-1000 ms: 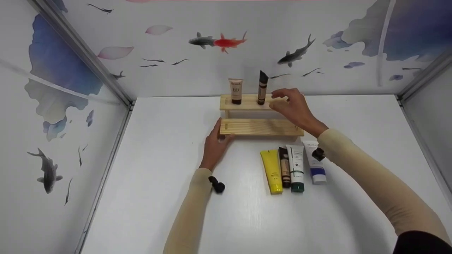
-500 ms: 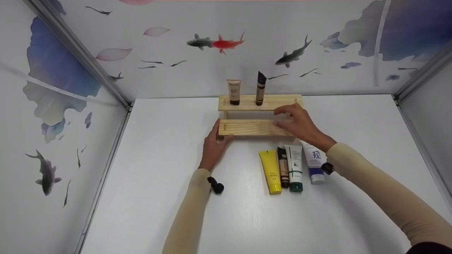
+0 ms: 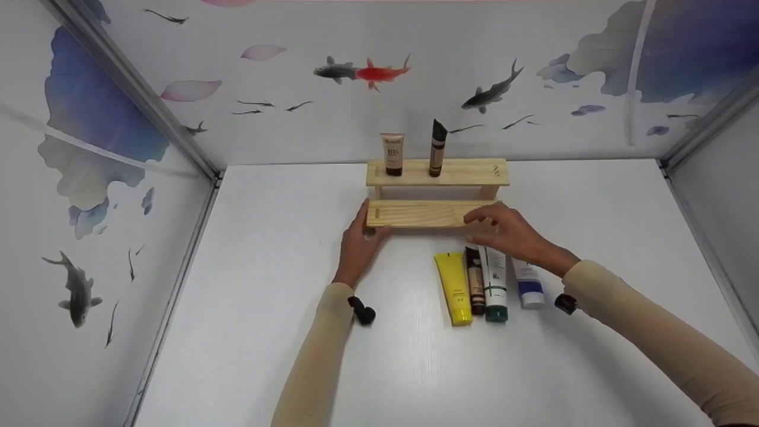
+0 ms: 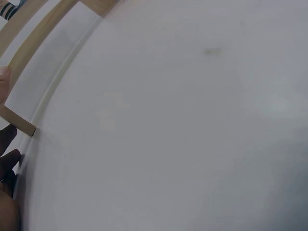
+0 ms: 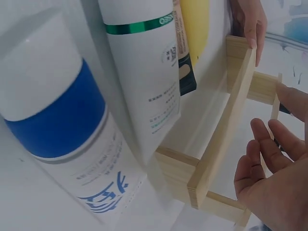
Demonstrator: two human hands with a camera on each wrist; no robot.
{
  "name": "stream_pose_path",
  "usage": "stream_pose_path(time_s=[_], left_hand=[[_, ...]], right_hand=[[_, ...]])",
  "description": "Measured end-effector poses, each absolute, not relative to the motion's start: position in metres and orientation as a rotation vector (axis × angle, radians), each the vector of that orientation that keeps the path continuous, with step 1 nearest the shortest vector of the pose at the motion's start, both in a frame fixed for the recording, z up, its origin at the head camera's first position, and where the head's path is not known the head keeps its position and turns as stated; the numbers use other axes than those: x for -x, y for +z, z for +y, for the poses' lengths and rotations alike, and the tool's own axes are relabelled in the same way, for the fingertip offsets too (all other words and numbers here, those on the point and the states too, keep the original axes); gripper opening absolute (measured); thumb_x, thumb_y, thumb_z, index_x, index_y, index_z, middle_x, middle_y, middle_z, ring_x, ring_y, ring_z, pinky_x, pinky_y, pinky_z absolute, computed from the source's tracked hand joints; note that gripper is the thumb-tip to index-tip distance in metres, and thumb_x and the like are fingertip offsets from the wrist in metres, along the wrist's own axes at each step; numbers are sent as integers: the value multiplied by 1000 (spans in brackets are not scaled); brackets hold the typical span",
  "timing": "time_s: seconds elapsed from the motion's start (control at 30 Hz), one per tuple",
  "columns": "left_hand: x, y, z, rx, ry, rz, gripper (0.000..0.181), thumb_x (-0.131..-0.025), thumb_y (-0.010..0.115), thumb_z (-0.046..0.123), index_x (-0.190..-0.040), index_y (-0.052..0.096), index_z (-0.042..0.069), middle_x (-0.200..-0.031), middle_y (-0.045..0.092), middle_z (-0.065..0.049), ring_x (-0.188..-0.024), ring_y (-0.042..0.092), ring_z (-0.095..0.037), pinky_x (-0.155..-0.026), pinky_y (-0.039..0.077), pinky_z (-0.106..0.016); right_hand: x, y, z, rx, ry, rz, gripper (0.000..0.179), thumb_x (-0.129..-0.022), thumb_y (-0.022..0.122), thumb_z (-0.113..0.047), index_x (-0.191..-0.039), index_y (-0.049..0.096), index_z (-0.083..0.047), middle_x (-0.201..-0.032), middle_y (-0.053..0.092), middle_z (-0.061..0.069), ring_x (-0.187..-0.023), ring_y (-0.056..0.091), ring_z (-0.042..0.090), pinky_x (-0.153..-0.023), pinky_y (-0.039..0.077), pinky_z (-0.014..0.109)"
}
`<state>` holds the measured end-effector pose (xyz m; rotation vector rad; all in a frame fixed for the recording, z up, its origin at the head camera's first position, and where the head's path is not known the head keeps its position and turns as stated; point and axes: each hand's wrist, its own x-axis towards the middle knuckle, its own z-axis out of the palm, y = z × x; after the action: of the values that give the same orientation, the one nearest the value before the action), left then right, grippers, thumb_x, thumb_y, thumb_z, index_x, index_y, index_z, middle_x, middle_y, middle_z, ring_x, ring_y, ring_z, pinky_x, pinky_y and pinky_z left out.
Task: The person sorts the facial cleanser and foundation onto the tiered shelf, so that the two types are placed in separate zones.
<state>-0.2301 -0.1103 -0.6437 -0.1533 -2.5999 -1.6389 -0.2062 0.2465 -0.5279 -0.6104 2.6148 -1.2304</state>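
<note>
My left hand [image 3: 357, 252] grips the left end of the lower step of a two-step wooden rack [image 3: 415, 214]. In the left wrist view its fingers [image 4: 8, 163] lie by the rack's end piece [image 4: 19, 121]. My right hand [image 3: 513, 236] hovers at the rack's lower right end, fingers loosely bent and holding nothing. Below it lie a white tube with a green cap [image 3: 496, 287] and a white tube with a blue band [image 3: 530, 287], its upper part hidden by the hand. A slim dark-ended tube [image 3: 476, 284] and a yellow tube [image 3: 455, 290] lie alongside.
On the rack's upper step stand a beige BB cream tube [image 3: 393, 155] and a slim dark-capped tube [image 3: 437, 151], both upright. A printed wall [image 3: 356, 118] rises right behind the rack. Another wall [image 3: 118, 207] closes off the left side of the white table [image 3: 261, 267].
My right hand has moved down and toward me, from beside the upper step to the lower step's right end above the tubes. The left hand keeps its grip on the rack.
</note>
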Motion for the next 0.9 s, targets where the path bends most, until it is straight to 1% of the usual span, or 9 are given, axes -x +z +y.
stream_pose_path(time_s=[0.07,0.17,0.27,0.37,0.53,0.63,0.77,0.9], left_hand=[[230,-643,-110,155,-1637,-2601,95,-102,73,62,-177,29,23,-170,49,-7,-137,57,-21,-121,43,-47],[230,-643,-110,162,-1629,-2601,95,-102,72,63,-177,29,23,-170,49,-7,-137,57,-21,-121,43,-47],[229,-643,-110,165,-1637,-2590,95,-102,72,64,-176,30,23,-168,52,-8,-131,59,-22,-118,44,-48],[229,-643,-111,169,-1644,-2581,95,-102,73,63,-176,30,22,-169,51,-8,-133,59,-22,-119,44,-48],[228,-642,-110,171,-1636,-2583,95,-101,73,63,-176,30,23,-172,46,-8,-149,51,-24,-125,40,-47],[228,-640,-110,162,-1628,-2598,96,-101,72,63,-177,29,24,-174,43,-8,-158,42,-26,-129,35,-46],[227,-639,-108,156,-1613,-2615,95,-102,72,61,-177,28,23,-176,40,-9,-161,38,-27,-130,32,-45],[228,-639,-108,154,-1614,-2608,93,-103,73,58,-177,29,23,-175,41,-8,-161,39,-26,-130,33,-44]], right_hand=[[203,-531,249,610,-1213,2605,41,-99,86,-14,-137,74,-1,-135,71,15,-126,57,44,-106,47,65],[199,-535,252,599,-1189,2603,41,-99,86,-15,-136,74,-1,-134,72,16,-124,58,44,-105,47,64],[195,-540,256,581,-1177,2600,40,-100,85,-15,-135,75,-1,-133,72,17,-123,58,43,-105,47,64],[192,-544,259,562,-1160,2593,41,-100,85,-17,-136,75,-1,-133,72,15,-124,57,42,-107,46,63],[189,-550,259,559,-1122,2594,43,-98,88,-20,-135,76,-2,-135,70,13,-127,53,37,-112,42,63],[189,-552,258,600,-1085,2616,45,-97,89,-20,-135,75,-1,-138,70,13,-129,52,35,-115,40,63],[188,-557,257,663,-1010,2629,48,-96,89,-19,-137,74,1,-142,70,16,-132,52,36,-116,40,63],[186,-560,256,685,-954,2634,51,-95,90,-19,-138,73,2,-144,69,14,-130,52,35,-115,40,61]])
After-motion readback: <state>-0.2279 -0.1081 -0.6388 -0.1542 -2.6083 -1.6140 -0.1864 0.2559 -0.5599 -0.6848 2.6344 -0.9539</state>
